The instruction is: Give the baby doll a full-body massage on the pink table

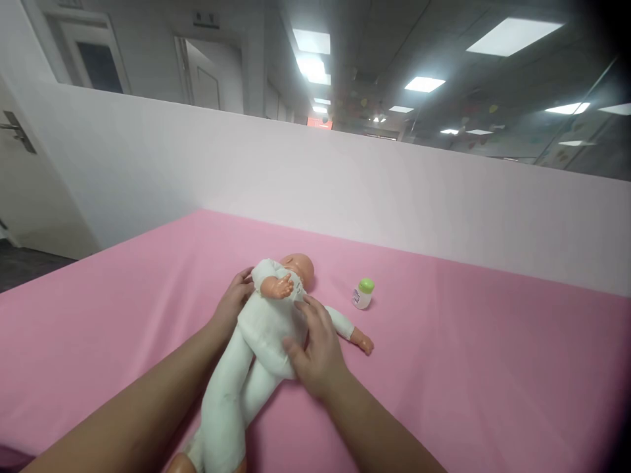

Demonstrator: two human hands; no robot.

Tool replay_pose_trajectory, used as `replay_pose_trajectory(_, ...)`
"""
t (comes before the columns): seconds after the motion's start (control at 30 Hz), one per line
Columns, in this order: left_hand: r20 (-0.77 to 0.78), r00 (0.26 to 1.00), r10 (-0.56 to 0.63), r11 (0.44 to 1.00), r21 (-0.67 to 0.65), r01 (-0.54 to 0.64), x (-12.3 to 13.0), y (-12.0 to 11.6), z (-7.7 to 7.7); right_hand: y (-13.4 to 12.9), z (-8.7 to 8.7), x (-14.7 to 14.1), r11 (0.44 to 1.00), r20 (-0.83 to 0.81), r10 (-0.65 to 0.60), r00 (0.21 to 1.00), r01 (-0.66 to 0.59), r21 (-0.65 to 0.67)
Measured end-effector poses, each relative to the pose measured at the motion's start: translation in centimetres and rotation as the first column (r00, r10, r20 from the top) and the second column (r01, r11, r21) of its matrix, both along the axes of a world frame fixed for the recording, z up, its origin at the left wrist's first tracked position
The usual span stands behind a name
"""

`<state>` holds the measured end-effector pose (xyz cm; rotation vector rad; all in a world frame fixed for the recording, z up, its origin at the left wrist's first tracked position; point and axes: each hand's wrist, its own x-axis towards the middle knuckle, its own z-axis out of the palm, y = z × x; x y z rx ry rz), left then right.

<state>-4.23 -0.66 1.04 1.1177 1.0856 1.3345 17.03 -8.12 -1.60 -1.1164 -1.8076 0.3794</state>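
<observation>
A baby doll (271,322) with a white cloth body and hard tan head and hands lies on the pink cover, rolled partly onto its side. Its head points away from me and its legs come toward me. My left hand (235,299) is against the doll's left side near the shoulder, some fingers hidden behind it. On the other side, my right hand (319,348) holds the torso, thumb and fingers curved against the cloth. One doll arm is bent across the chest; the other stretches out to the right on the cover.
A small jar (363,294) with a green lid stands on the pink cover (468,368), right of the doll's head. Behind runs a low white wall (345,190). A door with a handle (22,135) is at the far left.
</observation>
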Motion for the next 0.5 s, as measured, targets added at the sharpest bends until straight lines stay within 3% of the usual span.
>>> replay_pose_trajectory(0.1,0.111,0.994,0.018,1.0,0.021,-0.02,-0.7,0.0,0.5,-0.7,-0.4,-0.5,0.992,0.077,0.086,0.993,-0.078,-0.094)
replay_pose_trajectory(0.23,0.161,0.969,-0.186,0.982,0.069,0.177,-0.5,-0.2,0.6,-1.3,-0.4,-1.5,0.972,0.193,0.127,0.973,-0.083,-0.221)
replay_pose_trajectory(0.5,-0.068,0.979,-0.192,0.979,0.054,0.196,-0.5,-0.3,0.9,-2.7,-0.4,-4.0,0.959,0.246,0.056,0.968,0.015,-0.281)
